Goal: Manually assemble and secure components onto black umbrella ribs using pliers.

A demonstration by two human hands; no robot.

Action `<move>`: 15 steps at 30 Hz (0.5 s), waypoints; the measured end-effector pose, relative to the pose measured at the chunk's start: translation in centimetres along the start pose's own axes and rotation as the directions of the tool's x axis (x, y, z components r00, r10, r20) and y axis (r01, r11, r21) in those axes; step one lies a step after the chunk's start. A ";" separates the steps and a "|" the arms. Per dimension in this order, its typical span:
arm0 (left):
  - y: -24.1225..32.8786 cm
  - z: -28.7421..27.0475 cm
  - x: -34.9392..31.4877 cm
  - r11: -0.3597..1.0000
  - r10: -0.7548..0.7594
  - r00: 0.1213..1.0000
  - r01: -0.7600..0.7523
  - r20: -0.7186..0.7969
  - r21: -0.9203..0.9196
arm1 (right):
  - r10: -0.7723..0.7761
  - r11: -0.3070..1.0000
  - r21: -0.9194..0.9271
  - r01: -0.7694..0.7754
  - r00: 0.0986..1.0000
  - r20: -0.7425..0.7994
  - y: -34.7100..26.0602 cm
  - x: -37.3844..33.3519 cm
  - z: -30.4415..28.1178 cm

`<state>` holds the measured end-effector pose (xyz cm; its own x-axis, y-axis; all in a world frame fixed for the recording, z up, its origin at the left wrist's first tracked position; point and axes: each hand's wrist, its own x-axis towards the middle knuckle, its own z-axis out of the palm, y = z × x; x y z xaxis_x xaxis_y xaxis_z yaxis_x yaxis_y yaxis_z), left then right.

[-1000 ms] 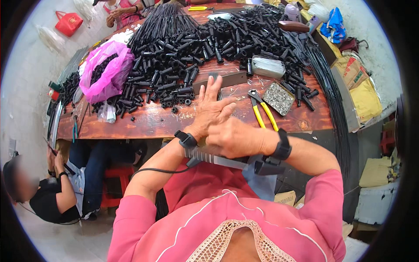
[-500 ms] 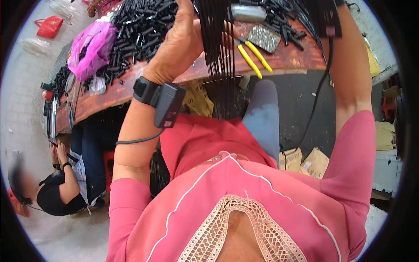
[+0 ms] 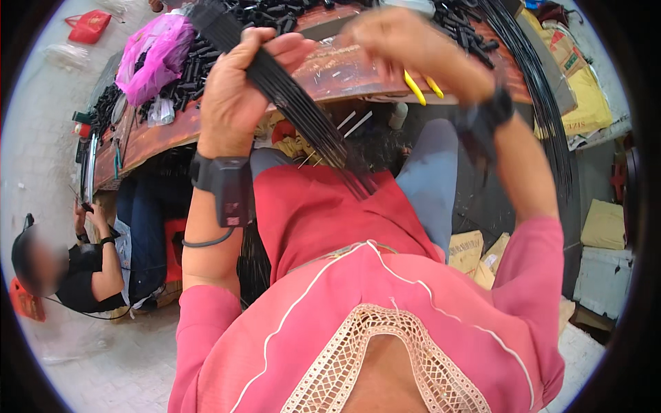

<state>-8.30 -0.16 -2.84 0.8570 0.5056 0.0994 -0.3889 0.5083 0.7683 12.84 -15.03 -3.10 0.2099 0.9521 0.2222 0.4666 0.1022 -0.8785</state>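
Slanted bundle of thin black rods (image 3: 297, 100) held across the left hand (image 3: 233, 93), motion-blurred right hand (image 3: 416, 45) apart from it, cannot tell whether holding anything, yellow plier handles (image 3: 415, 88) just below, crumpled pink plastic bag (image 3: 160, 51) left of the left hand

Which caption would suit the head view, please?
Slim black rods held aslant in the left hand, the right hand blurred.

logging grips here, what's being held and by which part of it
Left hand holds black rods nearer their upper end; right hand too blurred to tell.
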 end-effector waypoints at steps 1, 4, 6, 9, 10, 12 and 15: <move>0.5 -0.7 0.4 0.989 0.017 1.000 -0.015 0.014 -0.146 | 0.101 0.972 0.203 -0.119 0.990 0.099 1.0 -2.2 1.2; 1.0 0.7 -0.2 0.969 0.130 0.965 -0.172 -0.229 -0.177 | -0.072 0.995 0.086 0.059 0.986 0.152 3.9 -6.5 5.9; 0.3 0.8 -0.5 0.930 0.175 0.921 -0.271 -0.347 -0.250 | 0.083 0.985 0.142 -0.094 0.994 0.076 3.7 -7.1 11.1; -1.5 1.1 -0.9 0.887 0.195 0.873 -0.351 -0.446 -0.300 | -0.146 0.908 0.385 0.166 0.986 -0.081 3.1 -4.4 15.4; -2.1 0.7 -1.3 0.884 0.176 0.891 -0.330 -0.419 -0.331 | -0.122 0.830 0.498 0.250 0.953 -0.276 1.9 -3.2 15.9; -3.3 0.9 -1.6 0.849 0.132 0.883 -0.335 -0.451 -0.408 | -0.074 0.737 0.575 0.355 0.888 -0.454 0.5 -1.6 15.7; -5.1 0.6 -2.2 0.833 0.102 0.866 -0.344 -0.490 -0.434 | 0.112 0.746 0.580 0.327 0.797 -0.593 -0.7 -0.3 14.1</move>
<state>-8.03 -4.33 -6.57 0.5371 0.8309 -0.1453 -0.7651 0.5524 0.3310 0.38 -11.33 -8.51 0.7293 0.5997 0.3295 -0.0821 0.5547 -0.8280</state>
